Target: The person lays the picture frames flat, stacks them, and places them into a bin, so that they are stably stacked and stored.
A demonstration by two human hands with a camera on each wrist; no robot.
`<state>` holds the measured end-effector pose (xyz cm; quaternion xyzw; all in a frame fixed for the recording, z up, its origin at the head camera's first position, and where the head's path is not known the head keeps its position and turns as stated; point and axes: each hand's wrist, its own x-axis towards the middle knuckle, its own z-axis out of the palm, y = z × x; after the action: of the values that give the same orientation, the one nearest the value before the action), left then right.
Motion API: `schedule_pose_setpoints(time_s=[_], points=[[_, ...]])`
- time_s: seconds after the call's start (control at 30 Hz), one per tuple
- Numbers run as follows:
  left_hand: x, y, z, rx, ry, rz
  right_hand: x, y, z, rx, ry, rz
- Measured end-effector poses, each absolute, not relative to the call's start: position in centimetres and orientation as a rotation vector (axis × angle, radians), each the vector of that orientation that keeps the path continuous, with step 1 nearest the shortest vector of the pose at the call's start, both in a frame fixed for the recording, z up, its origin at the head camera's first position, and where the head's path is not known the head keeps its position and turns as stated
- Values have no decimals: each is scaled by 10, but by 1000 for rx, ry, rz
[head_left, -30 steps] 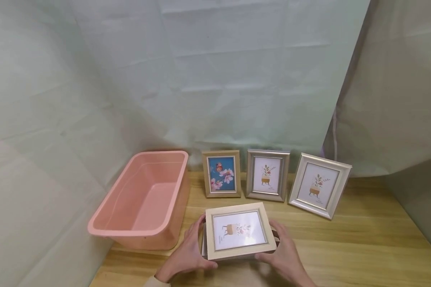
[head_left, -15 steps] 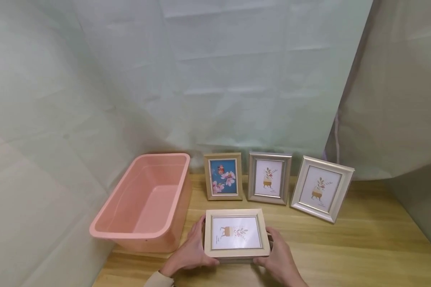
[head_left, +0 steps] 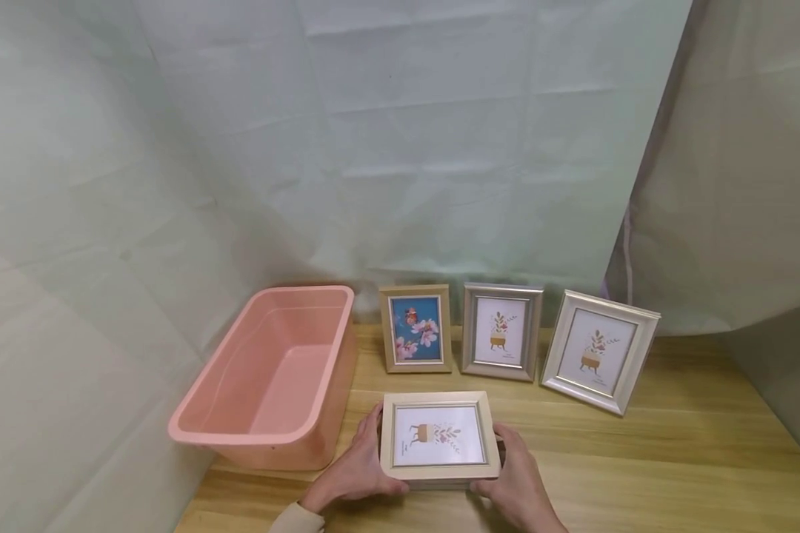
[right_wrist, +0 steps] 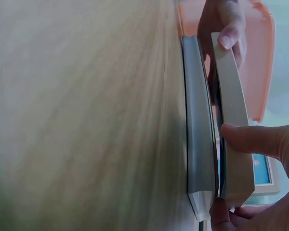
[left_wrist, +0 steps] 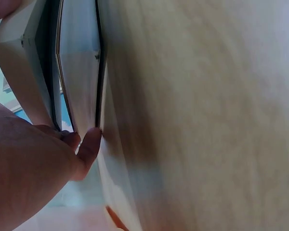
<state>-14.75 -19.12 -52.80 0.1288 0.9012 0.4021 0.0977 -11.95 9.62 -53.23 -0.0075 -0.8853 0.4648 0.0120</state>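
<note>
A cream picture frame point(head_left: 440, 471) with a plant print lies face up, sideways, above a silver picture frame point(right_wrist: 197, 120) that is flat on the table. In the right wrist view a narrow gap shows between the two frames. My left hand point(head_left: 360, 463) grips the cream frame's left end, thumb at the near edge. At the opposite end my right hand point(head_left: 518, 477) holds the same frame, its thumb point(right_wrist: 245, 137) against the near side. Some of the right fingers reach down beside the gap, and their exact contact is partly hidden. The silver frame is mostly covered in the head view.
Three picture frames stand upright behind: a gold one with a blue flower print point(head_left: 445, 348), a grey-silver one point(head_left: 468, 333) and a tilted pale silver one point(head_left: 553, 363). A pink plastic tub point(head_left: 336, 370) sits at left on the wooden table point(head_left: 673, 444). Pale cloth hangs behind.
The cream frame has turned slightly and now lines up squarely over the frame below it. Both hands moved with it. In the last half second almost nothing has shifted.
</note>
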Motion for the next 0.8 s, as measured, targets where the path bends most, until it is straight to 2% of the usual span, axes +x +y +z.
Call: schedule_pose_setpoints(time_s=[0.8], points=[[-152,-198,-528,389,2565,1259,-119,96,-536,35,-2742,1376]])
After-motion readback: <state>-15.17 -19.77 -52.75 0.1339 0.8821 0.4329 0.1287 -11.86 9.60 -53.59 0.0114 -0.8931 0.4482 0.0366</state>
